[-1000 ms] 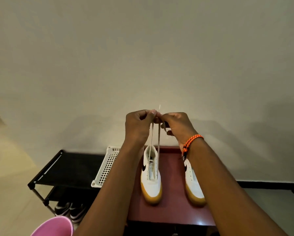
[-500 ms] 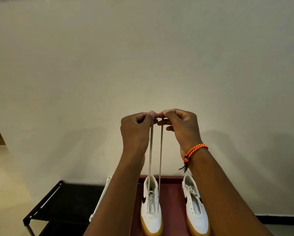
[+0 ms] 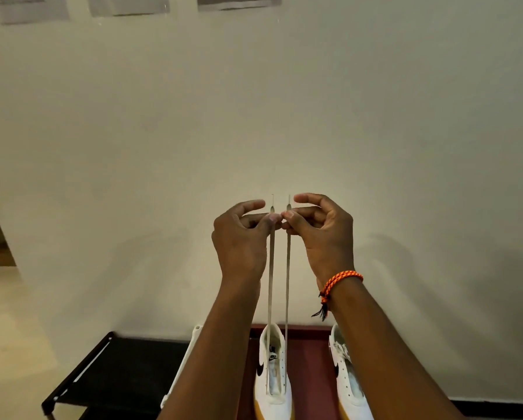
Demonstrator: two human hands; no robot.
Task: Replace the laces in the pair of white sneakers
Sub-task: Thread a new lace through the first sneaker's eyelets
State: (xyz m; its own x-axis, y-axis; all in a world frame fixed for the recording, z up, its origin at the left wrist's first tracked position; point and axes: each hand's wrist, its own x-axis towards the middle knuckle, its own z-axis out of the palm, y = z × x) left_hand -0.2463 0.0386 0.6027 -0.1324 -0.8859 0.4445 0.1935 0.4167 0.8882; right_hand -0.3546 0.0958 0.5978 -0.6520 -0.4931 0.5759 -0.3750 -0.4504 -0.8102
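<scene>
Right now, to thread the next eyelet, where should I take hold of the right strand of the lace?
Grip the right strand just below its stiff tip, where the right hand pinches it; come from the right, since it hangs taut and upright from the left sneaker.

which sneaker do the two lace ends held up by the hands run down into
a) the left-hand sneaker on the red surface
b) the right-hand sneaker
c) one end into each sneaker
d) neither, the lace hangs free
a: both strands of the lace, one pinched by the left hand and one by the right hand, run straight down into the eyelets near the toe of the left sneaker, while the right sneaker stands apart from them.
</scene>
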